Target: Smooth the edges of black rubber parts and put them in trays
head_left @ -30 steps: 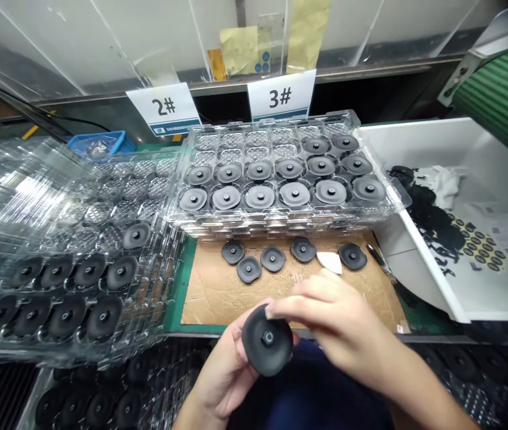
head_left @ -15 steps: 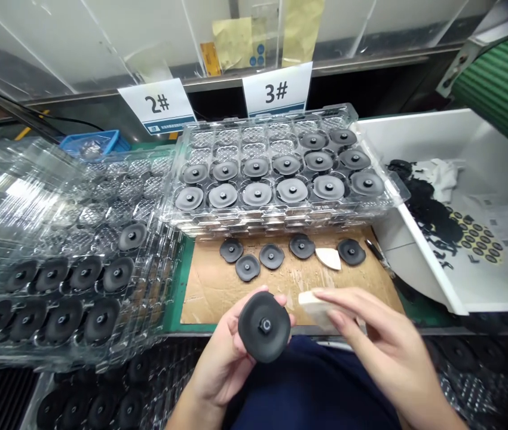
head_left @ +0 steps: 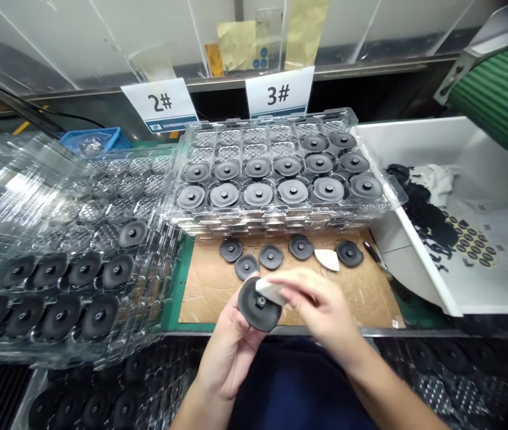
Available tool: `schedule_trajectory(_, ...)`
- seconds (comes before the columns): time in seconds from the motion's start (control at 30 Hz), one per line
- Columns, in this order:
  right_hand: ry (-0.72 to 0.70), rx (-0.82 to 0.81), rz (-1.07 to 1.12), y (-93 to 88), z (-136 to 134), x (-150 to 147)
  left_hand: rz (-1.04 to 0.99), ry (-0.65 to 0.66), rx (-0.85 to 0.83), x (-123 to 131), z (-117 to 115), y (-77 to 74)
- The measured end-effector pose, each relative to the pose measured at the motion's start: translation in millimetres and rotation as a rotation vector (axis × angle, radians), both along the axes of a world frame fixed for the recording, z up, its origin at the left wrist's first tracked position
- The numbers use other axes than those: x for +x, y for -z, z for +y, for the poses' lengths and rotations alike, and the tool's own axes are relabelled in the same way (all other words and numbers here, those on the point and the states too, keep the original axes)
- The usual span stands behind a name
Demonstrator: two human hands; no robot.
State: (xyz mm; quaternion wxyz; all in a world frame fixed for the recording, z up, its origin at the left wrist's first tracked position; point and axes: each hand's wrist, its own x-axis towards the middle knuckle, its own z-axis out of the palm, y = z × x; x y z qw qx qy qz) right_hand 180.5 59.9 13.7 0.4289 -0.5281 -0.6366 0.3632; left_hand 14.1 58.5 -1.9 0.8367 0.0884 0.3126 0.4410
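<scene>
My left hand (head_left: 229, 352) grips a round black rubber disc (head_left: 254, 307) with a small metal centre, tilting its face toward me. My right hand (head_left: 314, 301) pinches a white wedge-shaped pad (head_left: 269, 291) and presses it against the disc's upper edge. Its fingers hide part of the pad. Several smaller black discs (head_left: 247, 267) lie on a cardboard sheet (head_left: 361, 292) just beyond my hands, and a second white wedge (head_left: 326, 259) rests among them.
A clear plastic tray (head_left: 281, 210) of grey discs stands behind the cardboard, with a stack of clear trays (head_left: 70, 185) holding black discs to its left. A white bin (head_left: 473, 143) holding black scraps and papers sits at right. Sign cards (head_left: 278, 92) and a blue basket (head_left: 90, 142) stand beyond.
My right hand has moved left from beside the disc, bringing the white pad onto the disc's edge. The disc has risen slightly and tilted in my left hand.
</scene>
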Motion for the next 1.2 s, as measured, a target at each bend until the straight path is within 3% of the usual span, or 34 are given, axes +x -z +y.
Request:
schedule_trajectory(0.07, 0.104, -0.164, -0.004, 26.5, -1, 7, -0.026, -0.027, -0.044, -1, 4, 0.9)
schedule_trajectory(0.17, 0.112, -0.239, -0.077, 64.5, -15, 17, -0.073, -0.032, -0.102, -6, 7, 3.1)
schedule_trajectory(0.27, 0.083, -0.284, -0.123, 82.3, -31, 23, -0.087, -0.031, -0.125, -8, 7, 5.1)
schedule_trajectory(0.37, 0.133, -0.301, -0.125, 64.4, -28, 22, -0.074, -0.024, -0.116, -4, 7, 5.3)
schedule_trajectory(0.5, 0.188, -0.121, -0.065, 3.6, -8, 0, -0.025, -0.017, -0.033, 4, 5, 3.0)
schedule_trajectory(0.57, 0.079, 0.073, -0.081, -21.4, -3, -15, 0.027, -0.009, -0.001, 4, 4, 1.9)
schedule_trajectory(0.63, -0.089, 0.140, -0.123, -34.8, -1, -25, 0.096, 0.000, 0.016, 1, 3, 1.1)
schedule_trajectory(0.73, -0.278, 0.036, -0.156, -38.2, 3, -29, 0.185, -0.007, 0.030, 0, 2, -0.7)
schedule_trajectory(0.87, -0.094, 0.157, -0.191, -36.3, 10, -30, 0.206, 0.043, 0.009, 9, 2, -7.1)
schedule_trajectory(0.97, -0.153, 0.229, -0.176, -38.2, 2, -25, 0.129, 0.070, -0.013, 11, 4, -11.1)
schedule_trajectory(1.07, -0.252, 0.165, -0.190, -38.4, -12, -7, 0.040, 0.091, -0.008, 7, 6, -9.5)
schedule_trajectory(1.2, -0.107, 0.034, -0.210, -27.2, -21, 20, -0.046, 0.050, 0.014, 8, 6, -5.2)
